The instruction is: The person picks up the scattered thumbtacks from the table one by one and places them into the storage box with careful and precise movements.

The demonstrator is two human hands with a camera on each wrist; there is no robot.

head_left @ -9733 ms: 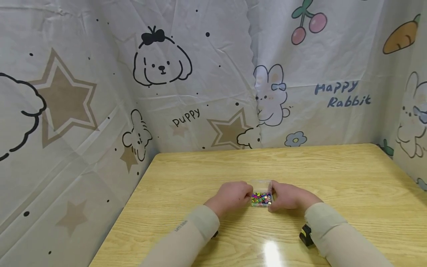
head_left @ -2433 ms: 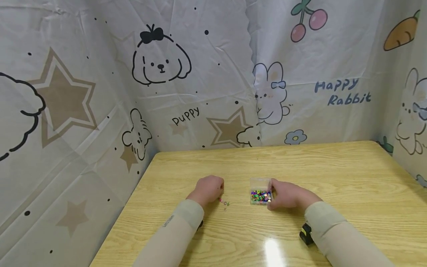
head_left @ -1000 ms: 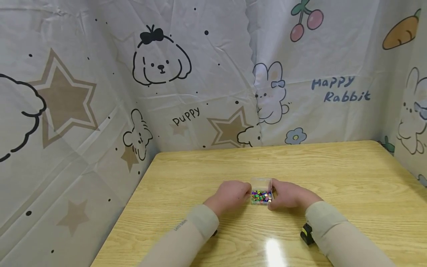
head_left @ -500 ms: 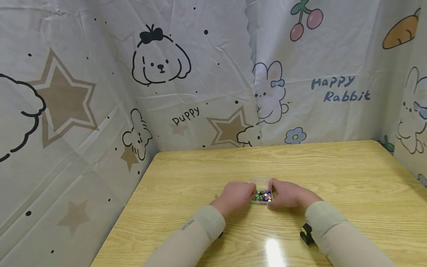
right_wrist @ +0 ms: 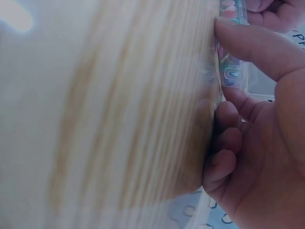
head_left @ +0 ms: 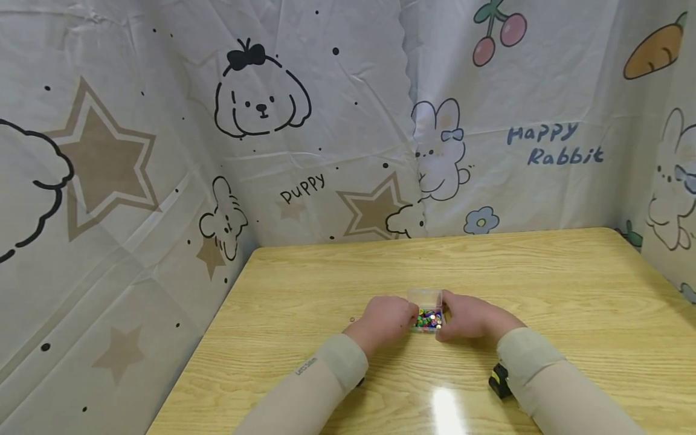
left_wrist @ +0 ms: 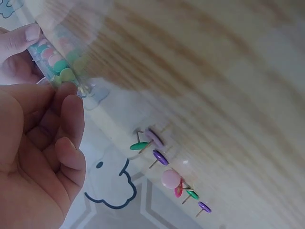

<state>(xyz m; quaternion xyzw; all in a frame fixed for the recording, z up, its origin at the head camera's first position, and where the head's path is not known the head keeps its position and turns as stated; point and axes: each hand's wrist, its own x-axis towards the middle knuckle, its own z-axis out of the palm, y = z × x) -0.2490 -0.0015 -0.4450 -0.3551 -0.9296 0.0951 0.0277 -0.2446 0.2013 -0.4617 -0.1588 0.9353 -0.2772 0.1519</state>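
A small clear plastic box with its lid raised holds many-coloured thumbtacks. My right hand grips the box's right end between thumb and fingers; the right wrist view has the thumb along its near wall. From the left, my left hand reaches over the box's edge with curled fingers, fingertips among the tacks. Whether it pinches one I cannot tell. Several loose thumbtacks lie on the table in the left wrist view, among them a pink thumbtack and a purple thumbtack.
The wooden table has printed curtains at its back and left. One small tack shows left of my left hand in the head view. A black wrist device sits under the right sleeve.
My left hand was over the loose tacks to the left 2.4 s ago, then came back right to the box and in over its edge. The right hand keeps its grip throughout.
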